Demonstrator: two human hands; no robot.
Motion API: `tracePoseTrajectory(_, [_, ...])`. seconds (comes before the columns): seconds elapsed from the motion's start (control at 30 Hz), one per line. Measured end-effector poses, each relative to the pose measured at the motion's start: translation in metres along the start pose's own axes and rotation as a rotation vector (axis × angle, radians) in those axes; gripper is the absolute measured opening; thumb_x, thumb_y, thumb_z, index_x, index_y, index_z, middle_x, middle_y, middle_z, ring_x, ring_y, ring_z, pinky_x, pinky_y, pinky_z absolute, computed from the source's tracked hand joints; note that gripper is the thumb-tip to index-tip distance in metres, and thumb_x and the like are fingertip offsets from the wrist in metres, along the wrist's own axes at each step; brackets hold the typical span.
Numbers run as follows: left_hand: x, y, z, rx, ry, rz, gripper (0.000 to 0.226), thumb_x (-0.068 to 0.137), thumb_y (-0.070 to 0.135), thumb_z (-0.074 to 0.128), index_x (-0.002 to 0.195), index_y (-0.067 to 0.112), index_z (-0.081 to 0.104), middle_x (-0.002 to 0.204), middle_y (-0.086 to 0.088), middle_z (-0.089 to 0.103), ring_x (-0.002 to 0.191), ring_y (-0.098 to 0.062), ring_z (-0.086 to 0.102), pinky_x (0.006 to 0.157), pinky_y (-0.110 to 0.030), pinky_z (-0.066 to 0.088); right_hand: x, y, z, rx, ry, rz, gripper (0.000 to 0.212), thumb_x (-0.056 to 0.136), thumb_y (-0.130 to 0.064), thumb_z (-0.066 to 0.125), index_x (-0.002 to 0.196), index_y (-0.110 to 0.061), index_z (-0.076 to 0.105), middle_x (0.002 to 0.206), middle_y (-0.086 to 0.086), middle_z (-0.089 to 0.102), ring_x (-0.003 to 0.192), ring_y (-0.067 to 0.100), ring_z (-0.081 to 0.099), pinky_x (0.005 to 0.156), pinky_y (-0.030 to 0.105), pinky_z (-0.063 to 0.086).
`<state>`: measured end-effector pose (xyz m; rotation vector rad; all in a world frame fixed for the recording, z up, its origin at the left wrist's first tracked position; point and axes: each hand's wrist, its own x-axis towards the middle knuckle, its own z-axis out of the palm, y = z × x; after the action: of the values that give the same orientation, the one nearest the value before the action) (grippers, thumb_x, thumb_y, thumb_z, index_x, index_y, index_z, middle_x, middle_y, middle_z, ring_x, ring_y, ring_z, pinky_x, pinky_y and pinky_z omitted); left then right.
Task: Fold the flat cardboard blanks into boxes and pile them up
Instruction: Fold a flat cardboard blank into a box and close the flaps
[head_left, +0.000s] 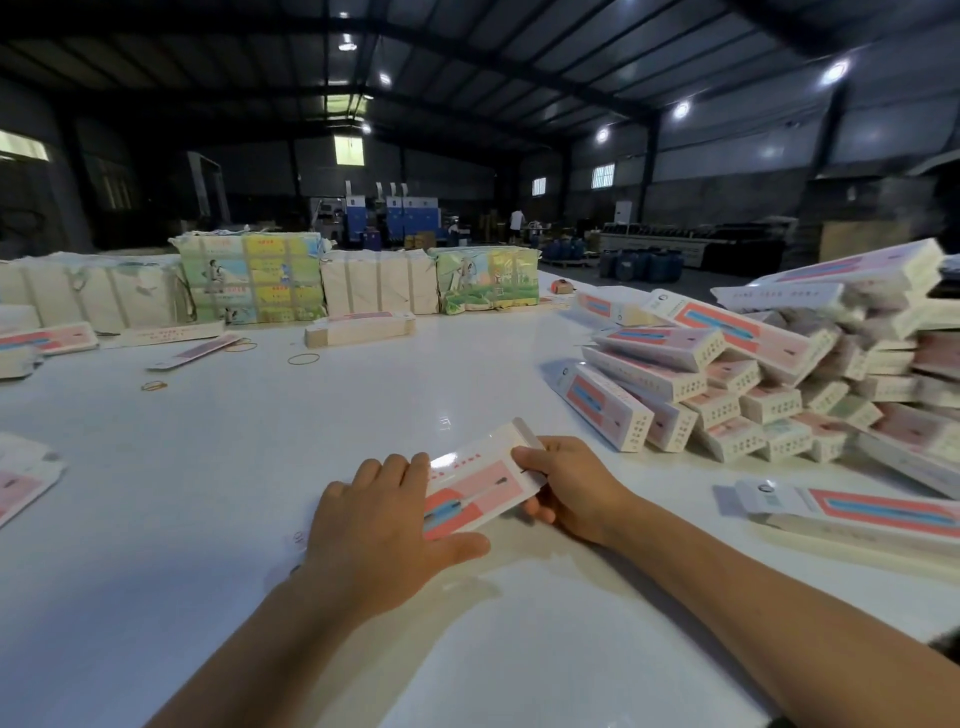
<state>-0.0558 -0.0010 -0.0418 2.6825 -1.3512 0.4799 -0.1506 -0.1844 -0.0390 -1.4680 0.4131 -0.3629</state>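
We are working at a wide white desk (311, 441) in a dim warehouse, and both our hands are meeting on one flat cardboard blank (480, 480) lying just below the middle of the view. Our left hand (382, 525) is lying over the blank's near end at about 7 o'clock from its middle, fingers fairly straight and spread on top, the thumb stretching along the near edge; this grip is pressing rather than clasping. Our right hand (569, 486) is at the blank's 3 o'clock end, its fingers curling round that end with the thumb on top, so this grip is holding the blank. The blank is pointing from 7 toward 1 o'clock, its pink and blue printed face up and a plain flap (524, 434) sticking out at the far end.

At 2 to 3 o'clock a loose pile of folded boxes (753, 374) is leaning against itself. Below it, at 4 o'clock, a short stack of flat blanks (857, 514) is lying on the desk. At 11 to 12 o'clock wrapped bundles (363, 283) are lining the far edge, with a banded stack of blanks (361, 328) in front of them. Rubber bands (304, 358) are lying at 11 o'clock, well apart from our hands. More blanks (26, 480) are lying at 9 o'clock.
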Motion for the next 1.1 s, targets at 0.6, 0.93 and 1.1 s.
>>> tracePoseTrajectory(0.6, [0.003,-0.008,-0.013,-0.255,0.119,-0.193,0.066,0.063,0.084,0.029,0.103,0.033,0.038,0.107,0.013,0.057,0.087,-0.010,0.059,0.070,-0.026,0.049,-0.004,0.002,0.000,-0.228,0.398,-0.484,0.019,0.092,-0.013,0.054,0.075,-0.013,0.062,0.063,-0.003,0.060,0.048,0.009,0.052,0.046,0.021,0.042])
tracePoseTrajectory(0.93, [0.002,0.001,-0.011,-0.153,0.128,-0.145,0.058,0.074,0.082,0.034,0.103,0.031,0.037,0.105,0.013,0.055,0.089,-0.009,0.055,0.073,-0.024,0.048,-0.017,0.006,0.021,-0.362,0.276,-0.562,0.016,0.090,-0.009,0.060,0.081,-0.022,0.061,0.074,-0.005,0.060,0.058,0.008,0.056,0.054,0.017,0.046])
tracePoseTrajectory(1.1, [0.004,0.003,-0.006,-0.115,0.146,-0.134,0.058,0.074,0.081,0.036,0.107,0.033,0.038,0.105,0.014,0.054,0.089,-0.008,0.053,0.070,-0.023,0.043,-0.016,0.003,0.019,-0.301,0.258,-0.508,0.017,0.089,0.001,0.055,0.096,-0.013,0.063,0.067,-0.001,0.062,0.051,0.013,0.056,0.053,0.022,0.048])
